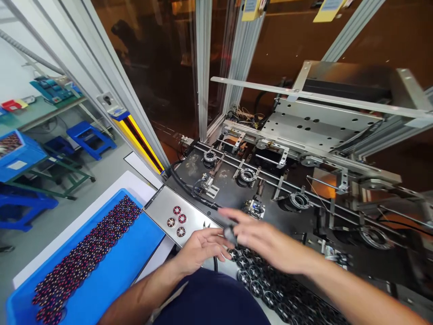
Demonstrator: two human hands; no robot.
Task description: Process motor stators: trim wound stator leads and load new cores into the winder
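Observation:
Close together in front of my body, both hands are over the near edge of the machine. My right hand (260,237), blurred by motion, has its thumb and fingers at a small dark round part (231,235). Palm up and loosely curled, my left hand (203,246) has its fingers apart, its fingertips close beside that part. Several red-and-dark wound motor cores (177,210) lie on the metal plate (157,205) left of my hands. Dark pointed tips (206,224) show just above my left hand. Below my right hand sit many black round housings (257,288).
A blue tray (135,253) at the left holds rows of similar cores (91,248). Ahead, the machine's dark bed (192,169) carries round metal fixtures (247,176) and rails. A yellow-edged upright (140,142) stands at the left. Blue stools (91,135) are farther back.

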